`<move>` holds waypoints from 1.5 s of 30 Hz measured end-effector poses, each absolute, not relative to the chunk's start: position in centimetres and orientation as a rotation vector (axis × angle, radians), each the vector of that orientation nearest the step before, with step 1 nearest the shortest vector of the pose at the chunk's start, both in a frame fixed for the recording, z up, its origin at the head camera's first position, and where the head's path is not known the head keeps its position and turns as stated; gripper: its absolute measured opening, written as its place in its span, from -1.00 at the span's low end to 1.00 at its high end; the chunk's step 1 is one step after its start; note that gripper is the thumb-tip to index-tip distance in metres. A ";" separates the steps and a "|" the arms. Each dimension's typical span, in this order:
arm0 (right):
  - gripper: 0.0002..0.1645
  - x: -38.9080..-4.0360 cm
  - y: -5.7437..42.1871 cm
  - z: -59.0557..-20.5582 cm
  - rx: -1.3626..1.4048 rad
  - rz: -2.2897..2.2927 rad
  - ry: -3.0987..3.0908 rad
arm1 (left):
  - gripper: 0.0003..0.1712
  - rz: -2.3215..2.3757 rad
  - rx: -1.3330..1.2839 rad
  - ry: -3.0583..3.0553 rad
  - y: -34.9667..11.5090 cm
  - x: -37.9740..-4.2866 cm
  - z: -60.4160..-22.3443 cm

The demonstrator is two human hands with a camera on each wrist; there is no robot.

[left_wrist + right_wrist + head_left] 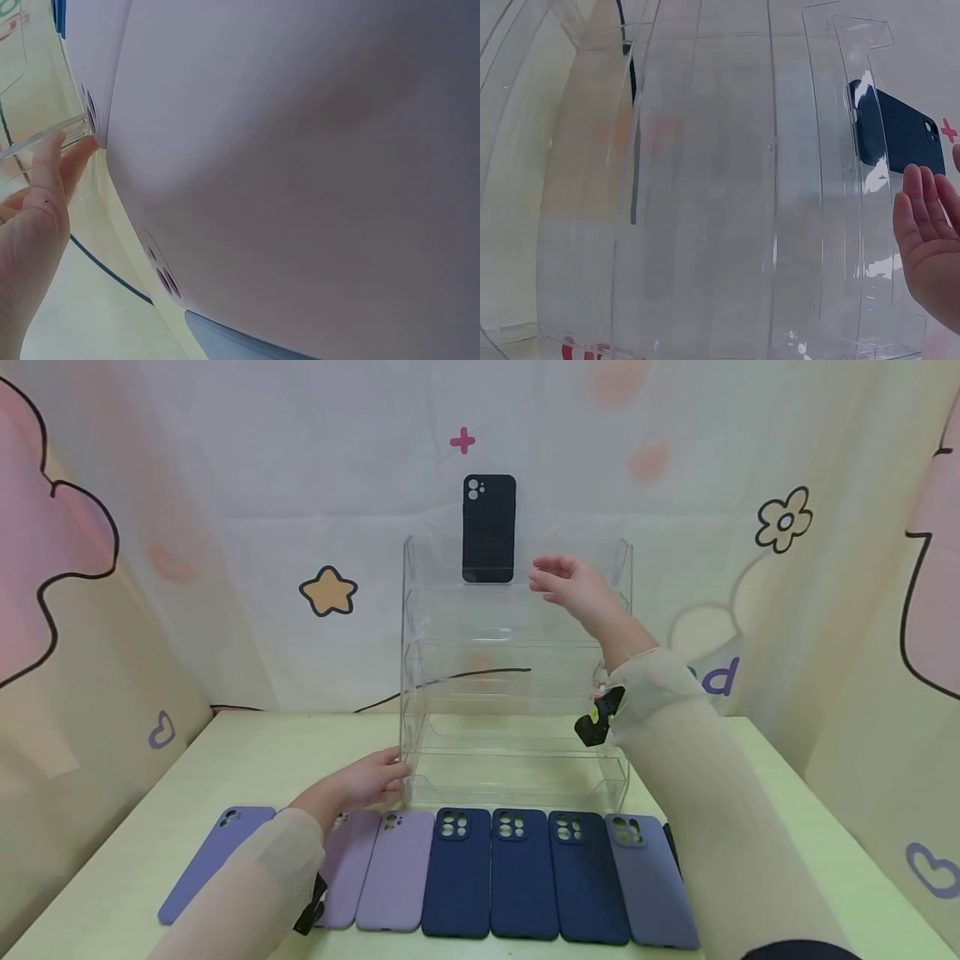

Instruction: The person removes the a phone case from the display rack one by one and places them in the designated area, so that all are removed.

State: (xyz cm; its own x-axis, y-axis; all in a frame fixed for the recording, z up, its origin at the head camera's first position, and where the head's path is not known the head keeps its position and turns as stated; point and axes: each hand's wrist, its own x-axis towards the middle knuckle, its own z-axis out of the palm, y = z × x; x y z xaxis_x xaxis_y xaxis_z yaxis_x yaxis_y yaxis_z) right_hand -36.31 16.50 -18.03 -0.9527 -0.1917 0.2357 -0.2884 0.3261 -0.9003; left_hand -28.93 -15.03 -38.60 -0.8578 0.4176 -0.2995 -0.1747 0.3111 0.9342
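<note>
A clear tiered display stand (517, 793) stands upright at the back of the table. On its top tier, a black phone case (489, 527) leans upright, its camera holes at the upper left. My right hand (577, 593) is just to the right of that case, fingers loosely bent and holding nothing; the right wrist view shows the palm beside the black case (907, 135). Down at the stand's lower left corner, my left hand (369, 777) holds the clear edge with its fingertips. In the left wrist view, two fingers of that hand (41, 217) meet the clear edge.
Along the front lie purple cases (393, 877), dark blue cases (456, 885) and a grey-blue case (651, 885). Another bluish case (217, 860) lies at far left, partly under my left sleeve. A patterned cloth (330, 460) hangs behind the table (285, 735).
</note>
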 end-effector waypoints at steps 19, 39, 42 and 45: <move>-0.42 -39.4 14.5 -15.6 0.353 2.091 -2.212 | -0.34 1.584 0.197 2.066 -15.0 -28.6 -39.0; -0.33 -41.2 12.1 -15.1 0.235 1.329 -2.634 | -0.34 1.566 0.193 2.082 -15.1 -28.5 -38.7; -0.29 -41.5 11.7 -15.0 0.195 1.307 -2.655 | -0.34 1.560 0.195 2.086 -15.2 -28.7 -38.6; -0.26 -41.7 11.5 -14.9 0.142 1.326 -2.647 | -0.33 1.543 0.214 2.106 -15.2 -28.8 -38.5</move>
State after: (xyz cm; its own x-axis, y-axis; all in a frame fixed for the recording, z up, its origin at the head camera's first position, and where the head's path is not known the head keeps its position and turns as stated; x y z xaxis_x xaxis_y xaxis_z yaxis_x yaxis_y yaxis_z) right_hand -41.70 11.48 -14.92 -0.9798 -0.0059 0.2001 -0.1638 0.5982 -0.7844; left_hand -28.75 -15.17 -38.55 -0.8543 0.4164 -0.3112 -0.1712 0.3399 0.9247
